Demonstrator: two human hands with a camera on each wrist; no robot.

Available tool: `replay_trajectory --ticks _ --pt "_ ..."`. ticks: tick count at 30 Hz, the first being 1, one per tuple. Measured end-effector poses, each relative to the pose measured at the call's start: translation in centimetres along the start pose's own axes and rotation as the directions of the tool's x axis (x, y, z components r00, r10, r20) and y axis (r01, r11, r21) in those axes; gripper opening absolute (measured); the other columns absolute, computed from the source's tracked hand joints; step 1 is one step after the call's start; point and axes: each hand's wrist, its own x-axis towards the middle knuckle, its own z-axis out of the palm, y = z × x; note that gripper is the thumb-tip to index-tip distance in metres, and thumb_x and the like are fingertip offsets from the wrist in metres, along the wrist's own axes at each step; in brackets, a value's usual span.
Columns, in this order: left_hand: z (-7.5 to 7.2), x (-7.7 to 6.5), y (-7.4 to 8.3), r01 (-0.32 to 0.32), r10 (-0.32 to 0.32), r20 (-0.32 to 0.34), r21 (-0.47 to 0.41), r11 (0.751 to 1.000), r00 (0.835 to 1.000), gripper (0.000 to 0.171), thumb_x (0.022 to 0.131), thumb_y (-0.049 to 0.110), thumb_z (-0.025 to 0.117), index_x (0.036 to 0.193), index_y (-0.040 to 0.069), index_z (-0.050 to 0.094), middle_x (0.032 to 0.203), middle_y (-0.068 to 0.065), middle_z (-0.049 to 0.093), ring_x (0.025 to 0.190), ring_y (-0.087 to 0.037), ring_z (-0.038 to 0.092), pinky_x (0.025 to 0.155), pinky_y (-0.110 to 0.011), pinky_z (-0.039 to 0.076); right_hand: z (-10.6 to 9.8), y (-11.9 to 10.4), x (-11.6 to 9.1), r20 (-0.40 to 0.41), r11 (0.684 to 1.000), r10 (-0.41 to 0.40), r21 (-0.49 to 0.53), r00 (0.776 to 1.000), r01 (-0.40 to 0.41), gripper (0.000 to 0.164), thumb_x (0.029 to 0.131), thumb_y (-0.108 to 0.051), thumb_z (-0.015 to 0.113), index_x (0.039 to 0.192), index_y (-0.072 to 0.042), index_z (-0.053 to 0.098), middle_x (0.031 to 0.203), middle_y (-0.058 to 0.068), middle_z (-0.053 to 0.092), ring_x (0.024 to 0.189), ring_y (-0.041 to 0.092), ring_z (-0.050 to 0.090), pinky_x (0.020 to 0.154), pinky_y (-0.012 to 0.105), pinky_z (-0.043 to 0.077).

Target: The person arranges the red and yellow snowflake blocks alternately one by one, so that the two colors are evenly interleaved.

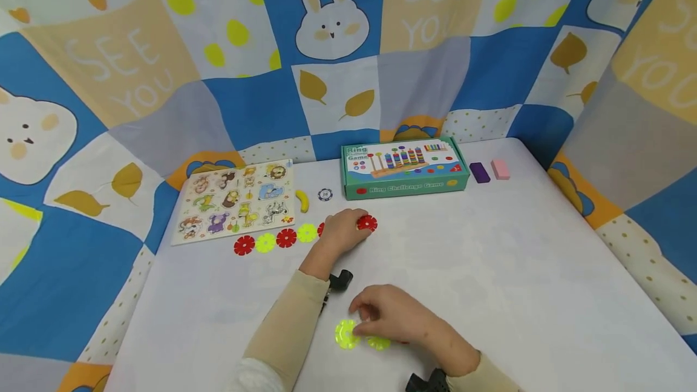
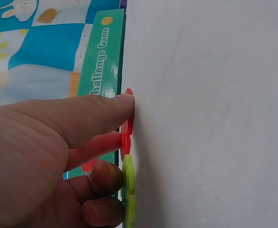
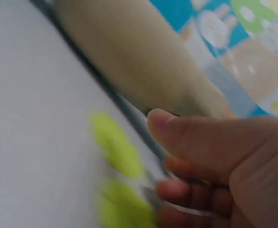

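In the head view, my left hand [image 1: 340,231] reaches over a row of flower-shaped plastic discs. Its thumb and forefinger pinch the red disc [image 1: 367,222] at the row's right end, flat against the table; in the left wrist view the thumb tip rests on this red disc [image 2: 129,121]. The other fingertips are close to a yellow-green disc [image 2: 129,173]. My right hand [image 1: 400,319], fingers loosely bent and holding nothing, hovers by two loose yellow-green discs [image 1: 345,334], blurred in the right wrist view. A bit of red shows under that hand.
An animal puzzle board [image 1: 234,201] lies behind the row's left part. Beside it are a toy banana [image 1: 302,201] and a numbered token [image 1: 325,195]. The green game box [image 1: 405,168] stands at the back, with purple [image 1: 480,172] and pink blocks [image 1: 500,169] to its right.
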Motion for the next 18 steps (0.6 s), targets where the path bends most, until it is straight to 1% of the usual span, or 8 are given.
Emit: replay_trajectory --ticks 2,4,6,10,12,14,16,18 --pt "0.0 0.0 0.0 0.002 -0.002 -0.004 -0.005 1.000 1.000 0.054 0.084 0.036 0.069 0.132 0.019 0.055 0.122 -0.002 0.059 0.105 -0.021 0.052 0.089 -0.043 0.039 1.5 -0.9 0.0 -0.018 0.991 -0.021 -0.130 1.000 0.019 0.038 0.072 -0.040 0.080 0.100 -0.018 0.066 0.078 -0.014 0.054 0.067 0.000 0.048 0.063 0.019 0.043" --pt "0.1 0.0 0.0 0.006 -0.006 -0.008 -0.006 1.000 1.000 0.054 0.083 0.036 0.070 0.132 0.019 0.054 0.121 -0.002 0.059 0.104 -0.021 0.052 0.089 -0.043 0.040 2.7 -1.7 0.1 -0.052 0.972 -0.018 -0.233 0.998 0.005 0.043 0.069 -0.043 0.081 0.100 -0.018 0.064 0.083 -0.015 0.054 0.070 -0.001 0.047 0.064 0.018 0.042" --pt "0.3 0.0 -0.2 0.012 -0.012 -0.011 -0.002 1.000 1.000 0.055 0.083 0.037 0.070 0.133 0.019 0.054 0.120 -0.002 0.059 0.103 -0.020 0.052 0.089 -0.043 0.040 3.5 -2.2 0.2 -0.079 0.963 0.014 -0.268 0.997 -0.035 0.043 0.068 -0.042 0.082 0.098 -0.018 0.063 0.086 -0.015 0.054 0.071 -0.001 0.047 0.064 0.018 0.043" --pt "0.7 0.0 -0.4 0.008 -0.008 -0.002 0.015 1.000 1.000 0.055 0.083 0.037 0.069 0.133 0.019 0.054 0.119 -0.002 0.059 0.102 -0.020 0.052 0.089 -0.042 0.041 3.9 -2.5 0.3 -0.072 0.967 0.081 -0.234 0.994 -0.096 0.040 0.067 -0.039 0.083 0.090 -0.021 0.056 0.078 -0.016 0.049 0.065 0.000 0.045 0.060 0.019 0.040" --pt "0.8 0.0 -0.3 0.008 -0.008 0.006 0.017 1.000 1.000 0.055 0.084 0.038 0.069 0.133 0.019 0.054 0.119 -0.002 0.059 0.102 -0.020 0.052 0.089 -0.042 0.041 3.7 -2.6 0.3 -0.054 0.973 0.062 -0.219 0.997 -0.073 0.036 0.067 -0.036 0.084 0.083 -0.023 0.053 0.070 -0.017 0.046 0.061 0.001 0.043 0.058 0.018 0.039" --pt "0.8 -0.1 -0.3 0.012 -0.013 0.004 0.023 1.000 1.000 0.055 0.084 0.038 0.069 0.133 0.020 0.054 0.119 -0.002 0.059 0.102 -0.019 0.052 0.089 -0.041 0.041 3.3 -2.8 0.2 -0.014 0.983 0.018 -0.181 1.000 -0.020 0.031 0.069 -0.032 0.082 0.080 -0.024 0.054 0.065 -0.018 0.045 0.060 0.000 0.043 0.058 0.017 0.038" --pt "0.7 -0.1 -0.2 0.015 -0.015 -0.002 0.028 0.999 1.000 0.055 0.084 0.038 0.069 0.133 0.020 0.054 0.119 -0.002 0.059 0.102 -0.019 0.052 0.089 -0.041 0.040 2.3 -3.1 0.2 0.040 0.997 0.001 -0.082 0.999 0.002 0.022 0.075 -0.028 0.079 0.083 -0.025 0.059 0.063 -0.018 0.050 0.059 0.000 0.046 0.059 0.018 0.040" --pt "0.5 0.0 0.0 0.012 -0.012 -0.010 0.037 0.999 1.000 0.054 0.084 0.038 0.068 0.133 0.020 0.054 0.118 -0.002 0.060 0.101 -0.020 0.052 0.089 -0.042 0.041 0.7 -3.4 0.2 0.077 0.999 0.022 0.039 0.997 -0.025 0.018 0.080 -0.024 0.075 0.093 -0.024 0.063 0.063 -0.014 0.056 0.059 0.002 0.052 0.060 0.020 0.043"
